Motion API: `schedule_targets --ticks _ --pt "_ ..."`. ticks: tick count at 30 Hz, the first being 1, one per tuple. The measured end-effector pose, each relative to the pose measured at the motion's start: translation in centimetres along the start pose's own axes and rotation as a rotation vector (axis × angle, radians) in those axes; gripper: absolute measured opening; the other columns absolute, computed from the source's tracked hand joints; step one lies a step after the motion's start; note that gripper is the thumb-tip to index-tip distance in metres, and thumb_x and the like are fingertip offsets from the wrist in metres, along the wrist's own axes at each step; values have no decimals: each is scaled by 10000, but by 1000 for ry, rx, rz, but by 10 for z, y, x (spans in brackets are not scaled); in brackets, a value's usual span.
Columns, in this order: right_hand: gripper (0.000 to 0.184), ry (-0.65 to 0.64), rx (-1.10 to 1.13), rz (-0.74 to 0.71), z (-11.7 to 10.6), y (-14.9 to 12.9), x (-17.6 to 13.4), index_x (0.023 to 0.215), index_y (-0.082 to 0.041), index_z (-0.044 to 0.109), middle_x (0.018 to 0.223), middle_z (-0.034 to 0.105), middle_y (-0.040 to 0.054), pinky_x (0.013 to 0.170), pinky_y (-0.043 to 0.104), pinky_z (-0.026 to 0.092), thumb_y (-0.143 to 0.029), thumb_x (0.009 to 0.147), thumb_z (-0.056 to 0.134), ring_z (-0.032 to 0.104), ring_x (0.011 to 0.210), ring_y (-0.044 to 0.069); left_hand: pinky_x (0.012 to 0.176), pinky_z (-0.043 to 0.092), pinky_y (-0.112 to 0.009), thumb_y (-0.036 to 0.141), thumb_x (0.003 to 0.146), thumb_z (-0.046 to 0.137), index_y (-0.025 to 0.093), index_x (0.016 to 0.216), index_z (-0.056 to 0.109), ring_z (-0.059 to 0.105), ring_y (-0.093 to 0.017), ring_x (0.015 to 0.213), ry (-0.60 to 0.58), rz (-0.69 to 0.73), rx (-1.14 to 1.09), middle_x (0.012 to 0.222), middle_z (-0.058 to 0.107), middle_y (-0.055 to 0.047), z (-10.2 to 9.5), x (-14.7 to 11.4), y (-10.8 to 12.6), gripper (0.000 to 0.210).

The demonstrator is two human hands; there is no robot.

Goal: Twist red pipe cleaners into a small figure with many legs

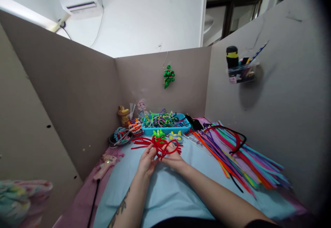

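Observation:
Both hands are together over the light blue cloth (160,190), working on red pipe cleaners (169,152) bent into loops. My left hand (148,159) pinches the red piece from the left side. My right hand (172,157) has its fingers closed on the same piece, partly hidden behind a red loop. Just beyond them sits a green pipe-cleaner figure (159,135) with yellow parts. A yellow and pale blue piece (175,136) lies to its right. More straight red pipe cleaners (141,142) lie behind my left fingers.
A blue tray (167,130) of tangled pipe cleaners stands at the back. Bundled coloured pipe cleaners (232,155) cover the right side, with scissors (192,139) nearby. A dark bowl (112,140) and a power strip (106,167) lie left. Grey partitions (160,83) surround the table.

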State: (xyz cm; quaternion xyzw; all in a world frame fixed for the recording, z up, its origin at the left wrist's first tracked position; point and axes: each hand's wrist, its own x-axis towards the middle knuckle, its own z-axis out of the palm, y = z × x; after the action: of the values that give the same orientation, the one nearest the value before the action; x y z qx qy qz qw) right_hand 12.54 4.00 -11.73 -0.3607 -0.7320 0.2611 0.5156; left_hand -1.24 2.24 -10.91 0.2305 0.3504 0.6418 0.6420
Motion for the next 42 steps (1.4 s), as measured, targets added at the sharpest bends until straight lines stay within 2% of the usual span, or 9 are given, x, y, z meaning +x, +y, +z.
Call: schedule_targets --ticks 4,8,16,22,26,29,31,35,42 --pt "195 42 -30 18 5 1 -1 770 -183 597 1037 539 72 863 392 398 -314 640 659 481 991 245 517 482 -236 64 693 640 175 1111 516 594 -106 550 17 -16 -26 735 658 -22 4 -2 -2 450" --pt "211 91 -51 -13 9 -3 -2 907 -205 588 1042 545 69 886 393 400 -266 705 594 483 1024 234 538 493 -252 50 715 610 186 1125 502 566 -90 489 33 -28 -77 662 636 6 8 -3 -3 445" --pt "397 237 -26 -40 13 -16 -5 1095 -209 497 1121 515 85 962 426 373 -201 707 576 449 1125 236 494 465 -213 76 732 604 213 1099 515 556 -84 467 -9 -66 -133 659 639 15 15 -5 -3 402" --pt "578 393 72 -8 6 -16 0 1205 -205 371 1128 509 94 900 392 430 -218 685 623 504 1062 224 520 465 -221 72 754 575 238 1031 544 571 -86 501 -30 -128 -178 687 644 29 35 -2 0 324" --pt "712 498 59 -5 0 -6 7 1271 -208 247 1189 440 118 870 389 445 -277 686 646 507 1028 218 616 483 -255 80 753 584 242 943 566 586 -88 548 21 -141 -211 679 629 41 46 6 -1 251" --pt "659 586 -52 -93 -6 0 12 1243 -200 267 1177 406 119 854 397 438 -299 703 631 491 1003 211 672 484 -285 78 743 595 248 921 574 605 -99 601 52 -134 -223 697 628 39 50 10 -2 247" --pt "481 623 -171 -180 -10 1 15 1129 -195 381 1081 445 92 865 415 414 -298 719 610 467 1003 219 675 482 -281 79 743 596 250 919 576 608 -100 604 61 -129 -227 698 630 38 51 10 -4 246" --pt "56 459 -370 -290 -18 -2 16 768 -208 504 769 521 26 787 383 408 -256 781 529 489 818 198 631 486 -260 87 767 572 247 932 571 611 -102 589 65 -131 -243 688 637 32 49 11 -8 230" --pt "146 -24 -459 -498 -6 -23 -3 783 -210 556 764 599 49 689 315 413 -179 777 414 518 733 181 572 472 -197 67 731 603 205 963 584 601 -97 571 92 -17 -203 707 651 8 34 27 -16 271"
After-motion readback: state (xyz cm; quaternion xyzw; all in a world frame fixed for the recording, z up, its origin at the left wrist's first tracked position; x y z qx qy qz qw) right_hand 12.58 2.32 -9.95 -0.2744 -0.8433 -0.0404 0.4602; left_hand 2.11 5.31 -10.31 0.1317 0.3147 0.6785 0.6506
